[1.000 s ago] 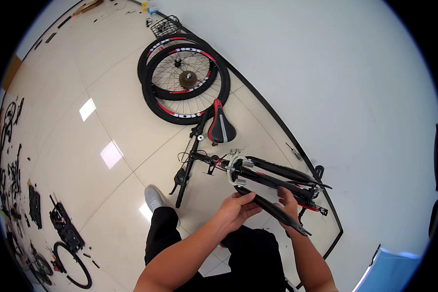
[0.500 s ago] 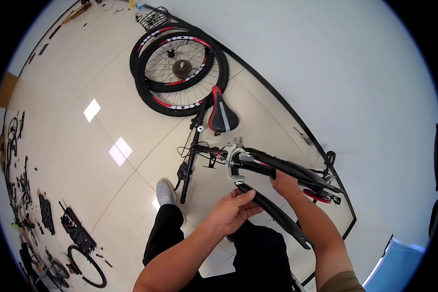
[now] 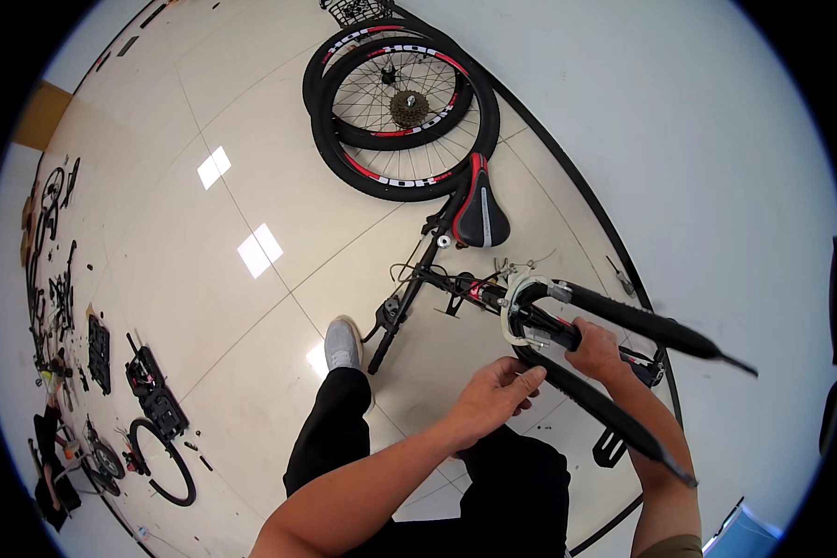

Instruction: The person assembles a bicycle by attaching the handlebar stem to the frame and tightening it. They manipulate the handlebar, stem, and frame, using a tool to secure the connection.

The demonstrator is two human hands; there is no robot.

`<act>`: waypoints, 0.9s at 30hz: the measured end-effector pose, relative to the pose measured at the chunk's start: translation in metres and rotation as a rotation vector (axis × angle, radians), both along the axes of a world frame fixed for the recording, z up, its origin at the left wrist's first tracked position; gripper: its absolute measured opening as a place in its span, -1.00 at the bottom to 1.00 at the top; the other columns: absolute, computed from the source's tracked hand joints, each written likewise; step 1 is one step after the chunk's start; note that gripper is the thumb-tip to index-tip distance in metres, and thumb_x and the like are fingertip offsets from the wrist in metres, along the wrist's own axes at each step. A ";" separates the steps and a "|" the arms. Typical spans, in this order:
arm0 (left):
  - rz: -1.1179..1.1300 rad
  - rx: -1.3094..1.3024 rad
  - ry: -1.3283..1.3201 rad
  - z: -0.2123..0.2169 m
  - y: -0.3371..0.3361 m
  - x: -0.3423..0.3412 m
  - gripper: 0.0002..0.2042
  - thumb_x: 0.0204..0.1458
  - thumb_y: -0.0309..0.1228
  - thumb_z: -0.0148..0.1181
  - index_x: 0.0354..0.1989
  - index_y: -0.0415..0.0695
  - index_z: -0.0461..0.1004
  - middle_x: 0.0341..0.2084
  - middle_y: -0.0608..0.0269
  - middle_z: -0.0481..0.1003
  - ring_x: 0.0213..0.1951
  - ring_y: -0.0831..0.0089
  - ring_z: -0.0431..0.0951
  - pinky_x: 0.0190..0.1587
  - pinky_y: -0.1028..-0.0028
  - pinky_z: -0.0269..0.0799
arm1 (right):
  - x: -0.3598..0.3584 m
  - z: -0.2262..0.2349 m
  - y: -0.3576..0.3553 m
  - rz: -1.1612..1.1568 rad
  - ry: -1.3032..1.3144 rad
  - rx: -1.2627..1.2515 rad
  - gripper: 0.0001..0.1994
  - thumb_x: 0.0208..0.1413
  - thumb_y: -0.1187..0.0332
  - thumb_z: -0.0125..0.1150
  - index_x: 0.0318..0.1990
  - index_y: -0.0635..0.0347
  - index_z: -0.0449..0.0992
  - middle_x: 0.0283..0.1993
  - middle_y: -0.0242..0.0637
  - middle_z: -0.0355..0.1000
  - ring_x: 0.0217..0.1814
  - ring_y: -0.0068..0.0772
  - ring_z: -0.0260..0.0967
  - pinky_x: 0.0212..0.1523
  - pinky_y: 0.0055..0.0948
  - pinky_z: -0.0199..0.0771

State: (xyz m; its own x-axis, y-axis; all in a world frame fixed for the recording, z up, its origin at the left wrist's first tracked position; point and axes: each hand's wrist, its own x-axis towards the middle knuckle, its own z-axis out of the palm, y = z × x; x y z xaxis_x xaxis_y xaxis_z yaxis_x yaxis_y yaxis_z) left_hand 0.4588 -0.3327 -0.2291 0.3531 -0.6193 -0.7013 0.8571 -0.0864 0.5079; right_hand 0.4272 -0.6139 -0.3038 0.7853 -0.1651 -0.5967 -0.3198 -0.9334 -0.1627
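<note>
Head view: a bike frame (image 3: pixel 556 327) with a black fork (image 3: pixel 644 322) is handled low over the tiled floor (image 3: pixel 223 325), close in front of the knees. The fork crown is faced toward the left hand side, leg tips pointed away to the right; no wheel is seated between the legs.

The right hand (image 3: pixel 593 352) is passed behind the near leg (image 3: pixel 612 418) of the fork, its fingers wrapped round a frame tube. The left hand (image 3: pixel 493 395) is placed at the crown end of the near leg — fingers narrowed and curled, thumb laid at the leg; whether it is truly gripped cannot be told.

Step in hand, as judged: frame and fork are being steadied and positioned by hand. For the next move, the load would best be taken by the right hand, with a firmer hold set by the left. Clearance is needed at both leg tips — the near leg is crossed over the right forearm (image 3: pixel 668 502) in this view, so a snag looks possible. The handlebar (image 3: pixel 417 277) should be watched too; a swing could be brought on by any twist.

Beyond it, the saddle (image 3: pixel 484 216) is seen beside two overlapping wheels (image 3: pixel 407 112) near the wall (image 3: pixel 716 186).
</note>
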 end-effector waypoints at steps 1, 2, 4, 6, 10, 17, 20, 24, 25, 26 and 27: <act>0.017 0.018 -0.030 -0.004 0.002 0.001 -0.57 0.27 -0.07 0.23 0.00 -0.24 0.45 -0.23 0.21 0.55 -0.21 0.48 0.56 -0.11 0.43 0.52 | 0.001 -0.001 -0.002 0.028 0.008 -0.003 -0.67 -0.13 0.32 0.32 -0.14 0.13 0.52 -0.24 0.00 0.58 -0.07 0.13 0.54 0.01 -0.04 0.49; 0.034 0.036 -0.063 -0.010 0.002 0.002 -0.57 0.27 -0.07 0.23 0.00 -0.24 0.45 -0.24 0.22 0.55 -0.22 0.48 0.56 -0.12 0.43 0.53 | 0.001 -0.002 -0.004 0.028 0.022 0.005 -0.67 -0.14 0.33 0.31 -0.14 0.13 0.52 -0.25 0.00 0.57 -0.07 0.13 0.54 0.01 -0.04 0.49; 0.108 0.106 -0.077 -0.034 0.008 0.002 -0.56 0.22 -0.17 0.28 0.07 -0.29 0.46 -0.25 0.15 0.60 -0.29 0.46 0.58 -0.19 0.44 0.51 | 0.006 -0.009 -0.006 0.038 0.049 0.032 -0.67 -0.14 0.34 0.30 -0.15 0.13 0.52 -0.27 0.00 0.57 -0.08 0.13 0.54 -0.01 -0.03 0.49; 0.087 0.211 -0.058 -0.046 0.023 0.013 -0.61 0.23 -0.24 0.27 0.08 -0.25 0.45 -0.22 0.16 0.59 -0.27 0.43 0.60 -0.18 0.43 0.53 | 0.002 -0.012 -0.011 -0.005 0.052 0.067 -0.61 -0.11 0.16 0.34 -0.14 0.15 0.54 -0.28 0.00 0.58 -0.11 0.11 0.55 -0.03 -0.04 0.49; 0.057 0.603 -0.254 -0.141 0.080 0.015 -0.58 0.06 -0.30 0.33 0.04 -0.32 0.52 -0.21 0.03 0.62 -0.22 0.27 0.64 -0.15 0.33 0.54 | -0.002 -0.014 -0.012 -0.033 0.083 0.060 -0.38 -0.05 -0.23 0.41 -0.11 0.19 0.59 -0.28 -0.01 0.61 -0.14 0.05 0.59 -0.06 -0.10 0.52; -0.379 1.151 -0.489 -0.259 0.145 0.037 -0.54 -0.05 -0.36 0.21 0.10 -0.14 0.51 -0.01 -0.06 0.57 0.11 -0.03 0.54 0.15 0.11 0.47 | -0.002 -0.038 -0.019 0.003 0.148 0.060 -0.39 -0.07 -0.19 0.43 -0.09 0.17 0.60 -0.25 -0.03 0.61 -0.12 0.06 0.59 -0.05 -0.13 0.54; -0.410 1.200 -0.407 -0.298 0.149 0.016 -0.47 -0.07 -0.38 0.23 0.18 -0.10 0.44 0.11 -0.01 0.48 0.20 -0.05 0.45 0.23 0.10 0.39 | -0.003 -0.044 -0.020 -0.007 0.191 0.125 -0.55 -0.11 0.09 0.40 -0.09 0.16 0.56 -0.25 0.00 0.60 -0.12 0.12 0.56 -0.03 -0.05 0.52; -0.473 1.232 -0.341 -0.321 0.142 0.004 -0.40 -0.09 -0.38 0.25 0.24 -0.09 0.36 0.21 0.00 0.39 0.27 -0.08 0.35 0.30 0.11 0.28 | 0.011 -0.056 -0.025 -0.059 0.296 0.204 -0.56 -0.12 0.15 0.40 -0.07 0.16 0.53 -0.22 0.04 0.59 -0.09 0.15 0.56 -0.01 -0.04 0.51; -0.516 1.244 -0.350 -0.327 0.141 0.003 -0.44 -0.07 -0.37 0.25 0.20 -0.10 0.37 0.15 0.02 0.45 0.22 -0.06 0.42 0.25 0.08 0.34 | 0.016 -0.059 -0.027 -0.038 0.374 0.153 -0.57 -0.06 0.16 0.38 -0.06 0.17 0.52 -0.22 0.07 0.59 -0.06 0.15 0.55 0.00 -0.05 0.50; -0.501 1.235 -0.335 -0.338 0.146 0.001 -0.48 -0.05 -0.36 0.25 0.17 -0.10 0.38 0.11 0.02 0.48 0.18 -0.06 0.45 0.22 0.07 0.36 | 0.023 -0.065 -0.026 -0.029 0.413 0.149 -0.58 -0.05 0.17 0.37 -0.05 0.17 0.52 -0.22 0.08 0.59 -0.07 0.15 0.55 -0.01 -0.05 0.50; -0.484 1.225 -0.322 -0.351 0.153 0.000 -0.51 -0.03 -0.35 0.25 0.14 -0.11 0.40 0.07 0.01 0.51 0.14 -0.07 0.48 0.19 0.06 0.39 | 0.029 -0.070 -0.024 -0.019 0.449 0.143 -0.59 -0.04 0.19 0.37 -0.05 0.18 0.52 -0.22 0.09 0.58 -0.07 0.16 0.55 -0.01 -0.06 0.50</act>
